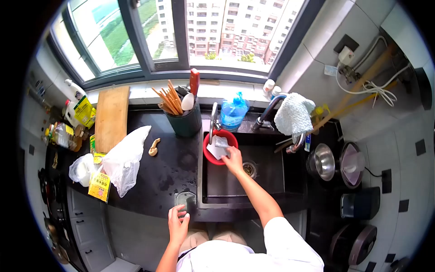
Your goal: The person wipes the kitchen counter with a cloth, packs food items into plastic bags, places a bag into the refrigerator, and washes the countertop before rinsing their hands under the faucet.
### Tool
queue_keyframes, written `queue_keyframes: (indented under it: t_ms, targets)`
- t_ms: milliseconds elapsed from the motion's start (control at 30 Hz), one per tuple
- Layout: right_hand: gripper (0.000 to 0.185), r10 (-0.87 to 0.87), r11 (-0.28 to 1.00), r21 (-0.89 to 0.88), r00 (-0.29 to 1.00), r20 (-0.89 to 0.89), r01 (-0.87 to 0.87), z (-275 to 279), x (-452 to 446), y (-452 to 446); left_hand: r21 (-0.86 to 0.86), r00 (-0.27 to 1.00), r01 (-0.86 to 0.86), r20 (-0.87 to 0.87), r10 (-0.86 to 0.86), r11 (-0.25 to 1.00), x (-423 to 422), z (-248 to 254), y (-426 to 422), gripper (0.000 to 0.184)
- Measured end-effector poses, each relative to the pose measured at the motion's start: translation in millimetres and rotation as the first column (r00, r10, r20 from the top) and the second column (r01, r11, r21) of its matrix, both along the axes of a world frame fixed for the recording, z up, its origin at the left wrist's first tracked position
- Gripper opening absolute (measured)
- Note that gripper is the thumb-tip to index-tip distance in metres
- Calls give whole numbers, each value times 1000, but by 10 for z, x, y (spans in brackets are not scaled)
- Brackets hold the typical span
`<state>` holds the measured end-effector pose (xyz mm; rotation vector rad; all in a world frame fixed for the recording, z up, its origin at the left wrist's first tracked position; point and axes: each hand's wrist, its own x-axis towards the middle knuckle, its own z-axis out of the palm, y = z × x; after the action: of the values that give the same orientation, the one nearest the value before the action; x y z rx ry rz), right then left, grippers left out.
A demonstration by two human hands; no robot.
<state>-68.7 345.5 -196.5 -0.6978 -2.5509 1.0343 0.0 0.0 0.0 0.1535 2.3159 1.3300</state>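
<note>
My right hand [234,160] reaches over the sink [267,174] to the lower right rim of a small red bowl [208,154]. Inside the bowl lies something white and partly clear [218,146], and my fingertips touch or nearly touch it. Whether they grip it is too small to tell. Below the counter's front edge, my left hand [178,223] hangs with its fingers apart and holds nothing. Just above it, a small clear flat item [186,198] lies on the dark counter [158,181].
A slim tap [214,119] rises behind the bowl, beside a blue bottle [234,112] and a dark utensil holder [185,121]. Leftward are a plastic bag [124,158], a cutting board [111,118] and a yellow packet [99,186]. Metal bowls [324,162] stand right of the sink.
</note>
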Motion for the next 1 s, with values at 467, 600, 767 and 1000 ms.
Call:
queue_keyframes:
  t_ms: [467, 600, 767, 1000]
  targets:
    - [52, -383, 843, 316, 899, -215, 435, -389, 266, 2513, 40, 997, 75, -37, -73, 996, 81, 109, 560, 35]
    - [51, -399, 873, 235, 903, -159, 427, -174, 181, 2660, 38, 998, 44, -49, -42, 998, 254, 132, 613, 35]
    - [50, -403, 892, 157, 903, -148, 424, -144, 512, 2830, 32, 999, 19, -32, -18, 999, 326, 108, 627, 35]
    - [49, -384, 903, 168, 918, -97, 396, -191, 257, 2805, 45, 994, 85, -77, -81, 995, 339, 163, 804, 36]
